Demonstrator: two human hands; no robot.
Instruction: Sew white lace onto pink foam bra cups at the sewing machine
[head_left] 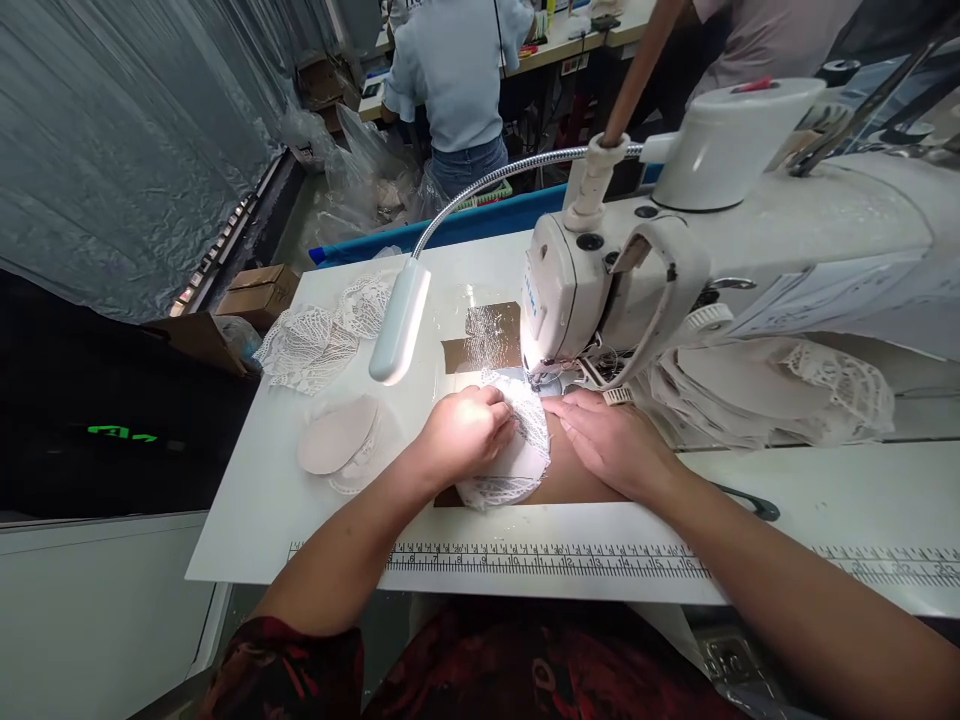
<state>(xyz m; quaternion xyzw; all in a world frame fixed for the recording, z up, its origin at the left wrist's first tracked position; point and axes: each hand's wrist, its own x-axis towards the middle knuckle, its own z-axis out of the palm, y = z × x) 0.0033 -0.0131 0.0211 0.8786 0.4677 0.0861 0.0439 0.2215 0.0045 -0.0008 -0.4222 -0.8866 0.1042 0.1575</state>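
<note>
An oval lace-trimmed fabric piece [525, 455] lies under the needle area of the white sewing machine [570, 290]. My left hand [469, 430] is on its left side, with curled fingers gripping the fabric. At the piece's right edge, close to the presser foot, my right hand [611, 440] lies with its fingers stretched out flat, fingertips touching or nearly touching the edge. Light from a gooseneck lamp [401, 320] falls on the fabric and my left hand. The needle tip itself is hard to make out.
White lace pieces [311, 345] and smooth oval pads [337, 437] lie to the left. A stack of ovals with lace [750, 390] sits right, beneath the machine arm. A printed ruler [525, 560] runs along the table's front edge. Beyond, a person in light blue [454, 80] works.
</note>
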